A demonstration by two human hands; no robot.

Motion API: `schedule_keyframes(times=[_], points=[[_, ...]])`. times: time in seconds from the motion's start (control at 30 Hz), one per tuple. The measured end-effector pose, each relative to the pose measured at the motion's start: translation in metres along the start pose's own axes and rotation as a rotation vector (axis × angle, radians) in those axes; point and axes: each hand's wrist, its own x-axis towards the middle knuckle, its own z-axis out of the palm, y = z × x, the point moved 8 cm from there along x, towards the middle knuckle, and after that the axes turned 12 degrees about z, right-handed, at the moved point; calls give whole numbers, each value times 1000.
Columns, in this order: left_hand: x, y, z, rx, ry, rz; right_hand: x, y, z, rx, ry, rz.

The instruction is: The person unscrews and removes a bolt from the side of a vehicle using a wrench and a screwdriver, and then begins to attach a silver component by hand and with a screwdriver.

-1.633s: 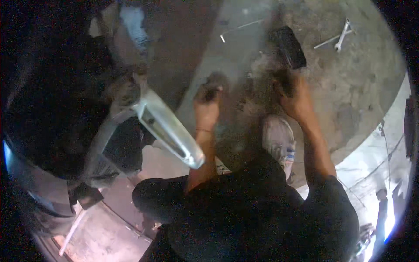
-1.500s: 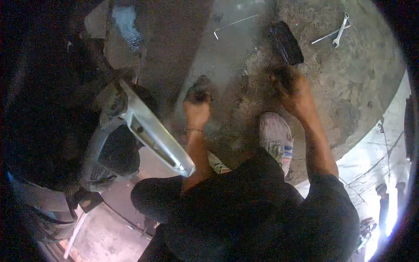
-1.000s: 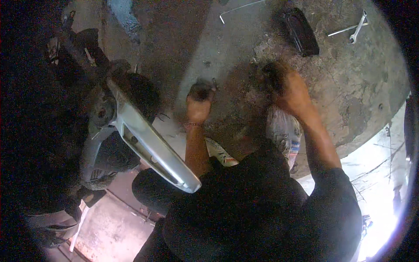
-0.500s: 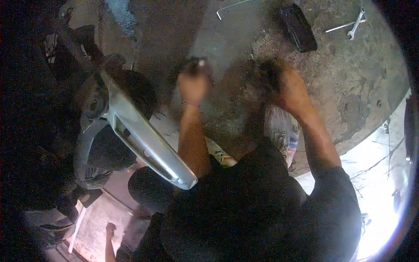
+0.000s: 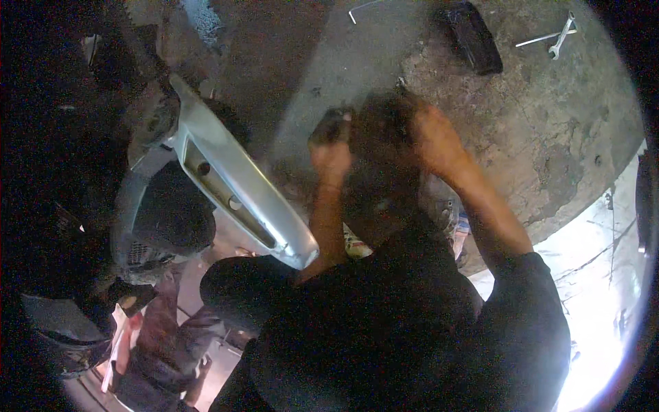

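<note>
My left hand [image 5: 332,159] is closed around a small dark object [image 5: 331,128] whose kind is lost in blur and shadow. To its right, my right hand [image 5: 435,143] curls its fingers over a dark blurred shape [image 5: 392,118] that I cannot make out. Both hands are close together above the floor in front of me. Whether the two dark things touch is hidden by the shadow.
A silver curved vehicle panel [image 5: 240,182] slants beside my left forearm. On the concrete floor [image 5: 522,130] lie a black oblong object [image 5: 472,40], an open-ended wrench [image 5: 562,40], a thin metal rod [image 5: 540,39] and a bent rod [image 5: 353,17]. Another person [image 5: 161,343] is at lower left.
My left hand has moved right, and my right hand slightly left, so they are closer together. At lower left, more of the other person has come into view.
</note>
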Motion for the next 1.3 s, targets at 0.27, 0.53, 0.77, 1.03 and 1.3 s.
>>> schedule_keyframes(times=[0.27,0.53,0.77,1.03,1.3], points=[[-5,113,29,-913,-58,-157,-13,-18,-53,977,30,143],[5,115,23,-625,-133,8,-6,-7,-53,1058,-32,246],[13,126,-11,-428,-9,154,-4,-17,-66,968,-92,234],[17,127,0,-376,17,204,-8,-12,-82,905,316,46],[20,120,-7,-373,76,256,-4,-14,-73,790,131,157]])
